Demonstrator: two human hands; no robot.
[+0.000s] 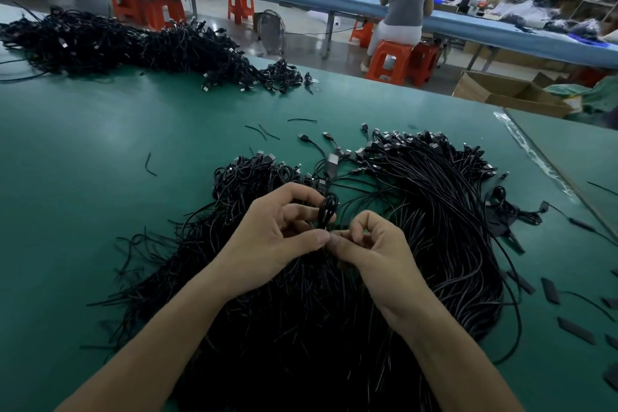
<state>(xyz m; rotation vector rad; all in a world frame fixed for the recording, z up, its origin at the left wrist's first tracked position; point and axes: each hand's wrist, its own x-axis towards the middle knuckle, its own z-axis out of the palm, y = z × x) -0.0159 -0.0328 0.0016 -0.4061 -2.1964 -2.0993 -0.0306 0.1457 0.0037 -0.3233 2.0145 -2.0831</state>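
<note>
**A:** Where's the cable being worked on?

**B:** The coiled cable (pixel 328 211) is just above the centre of the frame. It's a small upright loop held over the big heap of loose cables (pixel 434 211). The left hand (pixel 277 237) has its fingers curled round the loop's left side, with the thumb pressed at its lower end.

**A:** And the other hand?

**B:** The right hand (pixel 371 251) pinches that same lower end from the right, its thumb tip against the left thumb. Whether a tie is caught between them is too small to tell.

**A:** How would it handle?

**B:** I'd judge it light and limp, a thin rubbery cord that wants to spring open. The place to hold it is the waist of the coil where the turns gather, not the plug ends. It's hardly fragile, but it could snag on the heap beneath.

**A:** So the coil lies above the grip?

**B:** Mostly. The loop stands up over the pinch, toward the top of the frame, and its tail seems to run on to a USB plug (pixel 332 162).

**A:** Anything else about?

**B:** Short black ties (pixel 302 120) lie scattered on the green table (pixel 83 177). There's a second pile (pixel 133 43) at upper left and a seated person (pixel 406 0) at upper right
</note>
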